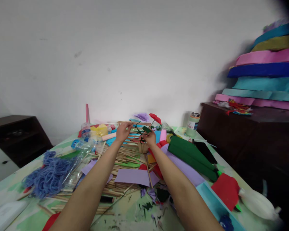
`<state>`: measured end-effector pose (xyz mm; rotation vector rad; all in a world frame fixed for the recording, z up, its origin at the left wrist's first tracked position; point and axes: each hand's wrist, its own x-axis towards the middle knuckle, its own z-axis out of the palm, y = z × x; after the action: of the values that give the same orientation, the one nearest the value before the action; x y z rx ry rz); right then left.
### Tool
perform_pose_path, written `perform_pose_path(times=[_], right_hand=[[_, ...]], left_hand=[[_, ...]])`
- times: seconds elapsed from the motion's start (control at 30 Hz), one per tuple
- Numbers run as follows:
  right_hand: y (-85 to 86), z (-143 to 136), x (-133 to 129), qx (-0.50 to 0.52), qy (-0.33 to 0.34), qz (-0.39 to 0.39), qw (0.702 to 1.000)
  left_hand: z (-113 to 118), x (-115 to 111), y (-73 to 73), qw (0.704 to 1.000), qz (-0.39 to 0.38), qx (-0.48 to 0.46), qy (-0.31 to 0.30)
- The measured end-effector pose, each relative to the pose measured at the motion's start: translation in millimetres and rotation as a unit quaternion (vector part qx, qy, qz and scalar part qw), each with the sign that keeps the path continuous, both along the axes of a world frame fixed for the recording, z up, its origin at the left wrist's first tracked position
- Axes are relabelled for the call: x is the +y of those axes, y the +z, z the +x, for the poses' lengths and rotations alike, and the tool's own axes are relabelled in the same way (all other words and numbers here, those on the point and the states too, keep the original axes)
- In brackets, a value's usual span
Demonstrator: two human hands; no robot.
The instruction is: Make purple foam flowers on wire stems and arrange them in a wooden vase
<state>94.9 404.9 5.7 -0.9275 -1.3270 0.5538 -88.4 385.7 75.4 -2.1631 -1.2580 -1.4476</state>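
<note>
My right hand (150,139) is closed, fingers pinched round a thin stem with dark green pieces (146,129) on it, which look like paper or felt. To its left, my left hand (123,131) is raised with thumb and fingers drawn together near a thin dark green strip (137,128). What those left fingertips hold is too small to tell. A red flower (155,118) stands up just beyond my right hand. Below and between the hands is a small frame of light wooden sticks (142,147), partly hidden by them.
Many loose wooden sticks (125,157) and purple paper sheets (132,177) lie beneath my forearms. Blue rubber-like loops (50,175) and plastic bottles (78,144) are at left. A dark green roll (192,157), black phone-like slab (204,151) and jar (192,124) are at right.
</note>
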Motion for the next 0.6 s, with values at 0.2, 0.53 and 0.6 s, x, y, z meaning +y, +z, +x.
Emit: perform_pose_path(times=[0.2,0.53,0.6], right_hand=[[0.9,0.4,-2.9,0.014,0.010,0.000,1.000],[-0.1,1.2,-5.0,0.044,0.024,-0.007,0.999],[-1.1,1.6,-3.7,0.045,0.016,-0.012,0.999]], left_hand=[[-1.0,-6.7,0.5,1.000,-0.020,-0.008,-0.004],[-0.2,-8.6,-1.0,0.999,-0.037,-0.028,-0.014],[-1.0,-8.2,-2.9,0.998,-0.043,-0.039,-0.007]])
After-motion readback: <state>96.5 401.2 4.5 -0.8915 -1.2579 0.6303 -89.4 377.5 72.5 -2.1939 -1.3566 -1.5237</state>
